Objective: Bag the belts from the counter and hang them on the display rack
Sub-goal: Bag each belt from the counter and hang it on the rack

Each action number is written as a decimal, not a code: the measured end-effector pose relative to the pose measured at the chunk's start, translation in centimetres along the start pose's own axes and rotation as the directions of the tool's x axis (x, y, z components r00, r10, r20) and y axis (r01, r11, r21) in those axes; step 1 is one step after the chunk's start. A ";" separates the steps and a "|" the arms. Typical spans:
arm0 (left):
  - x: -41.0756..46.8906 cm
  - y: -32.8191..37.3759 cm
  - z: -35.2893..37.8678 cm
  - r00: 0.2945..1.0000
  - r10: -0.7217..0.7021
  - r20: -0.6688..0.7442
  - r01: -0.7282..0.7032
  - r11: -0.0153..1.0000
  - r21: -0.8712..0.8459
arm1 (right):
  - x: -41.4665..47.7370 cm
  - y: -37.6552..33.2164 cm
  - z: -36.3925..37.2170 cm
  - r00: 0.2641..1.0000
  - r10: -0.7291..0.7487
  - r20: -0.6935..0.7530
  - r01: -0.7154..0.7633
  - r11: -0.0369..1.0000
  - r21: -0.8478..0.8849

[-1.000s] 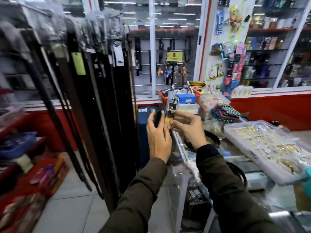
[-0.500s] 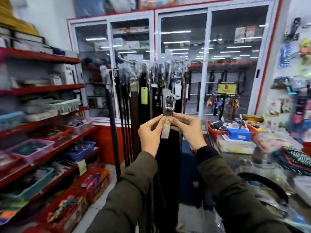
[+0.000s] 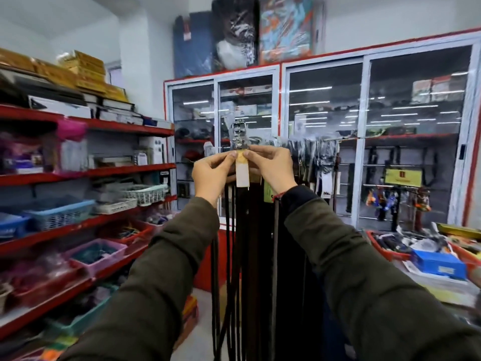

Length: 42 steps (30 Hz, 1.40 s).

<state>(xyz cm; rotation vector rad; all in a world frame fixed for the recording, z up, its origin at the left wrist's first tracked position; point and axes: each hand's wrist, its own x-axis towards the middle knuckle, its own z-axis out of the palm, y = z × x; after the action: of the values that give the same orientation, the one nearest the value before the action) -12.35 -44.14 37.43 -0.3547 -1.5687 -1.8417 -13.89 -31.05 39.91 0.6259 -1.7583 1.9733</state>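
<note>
I hold a bagged belt [image 3: 241, 175] up at chest height in front of the display rack [image 3: 312, 145]. Its silver buckle [image 3: 239, 135] points upward above my fingers, and a white tag hangs just below them. My left hand [image 3: 212, 173] pinches the belt's top from the left. My right hand [image 3: 272, 165] pinches it from the right. The dark strap hangs straight down between my forearms, among several dark belts [image 3: 260, 256] hanging from the rack. The rack's hooks behind my hands are mostly hidden.
Red shelves [image 3: 104, 173] with baskets and boxes run along the left. A glass cabinet [image 3: 325, 126] stands behind the rack. At the right, the counter [image 3: 442, 280] carries a blue box [image 3: 440, 267] and red trays of goods.
Both hands have lifted the belt from counter level up to the top of the rack, and my view has swung left and upward toward it.
</note>
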 end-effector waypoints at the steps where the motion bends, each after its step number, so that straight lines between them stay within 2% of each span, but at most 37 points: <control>1: 0.4 0.1 -0.3 1.000 -0.009 0.004 0.009 1.000 0.003 | 0.1 0.0 0.3 1.000 0.006 -0.002 -0.006 1.000 0.005; 8: 1.2 -1.6 -1.0 0.991 -0.123 0.059 0.124 0.992 -0.001 | 0.0 1.7 0.4 0.998 0.068 0.008 -0.068 0.997 0.041; 12: 2.0 -2.9 0.1 0.985 -0.162 0.067 0.163 0.986 -0.016 | 1.2 2.7 0.1 0.993 0.109 -0.047 -0.109 0.994 0.003; 17: 3.4 -4.9 2.1 0.978 -0.192 0.083 0.194 0.981 -0.011 | 2.6 4.3 -0.5 0.987 0.086 -0.134 -0.102 0.988 -0.117; 20: 2.9 -6.2 3.0 0.995 -0.095 0.031 0.089 0.984 0.151 | 2.2 5.4 -1.0 0.991 -0.022 -0.130 -0.013 0.965 -0.262; 22: 1.5 -7.0 3.5 0.999 0.044 0.029 -0.050 0.962 0.267 | 1.1 6.4 -1.8 0.980 -0.161 -0.113 0.104 0.913 -0.394; 25: -1.7 -8.6 4.4 0.971 0.231 0.055 -0.234 0.891 0.388 | -1.9 8.1 -3.8 0.935 -0.342 -0.090 0.231 0.783 -0.578; 28: -5.5 -11.0 5.0 0.940 0.316 0.130 -0.337 0.794 0.506 | -5.7 10.3 -6.9 0.900 -0.434 -0.031 0.264 0.601 -0.754; 30: -8.2 -12.8 5.7 0.922 0.318 0.218 -0.386 0.740 0.551 | -8.3 11.8 -9.4 0.911 -0.411 -0.030 0.194 0.492 -0.849; 34: -14.2 -16.2 8.0 0.899 0.255 0.357 -0.427 0.694 0.579 | -14.1 14.0 -14.5 0.942 -0.324 -0.087 0.036 0.354 -0.935; 38: -20.7 -18.8 11.2 0.869 0.156 0.470 -0.433 0.700 0.568 | -19.7 15.4 -19.5 0.953 -0.232 -0.197 -0.132 0.265 -0.955; 42: -27.4 -20.5 14.3 0.833 0.059 0.551 -0.403 0.746 0.530 | -25.7 16.3 -24.1 0.931 -0.159 -0.328 -0.299 0.181 -0.937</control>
<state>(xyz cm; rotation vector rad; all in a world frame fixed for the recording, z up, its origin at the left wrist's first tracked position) -8.74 -21.08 8.66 -0.7221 -2.2648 -0.9517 -3.88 -9.24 9.41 -0.3147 -2.2934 0.4519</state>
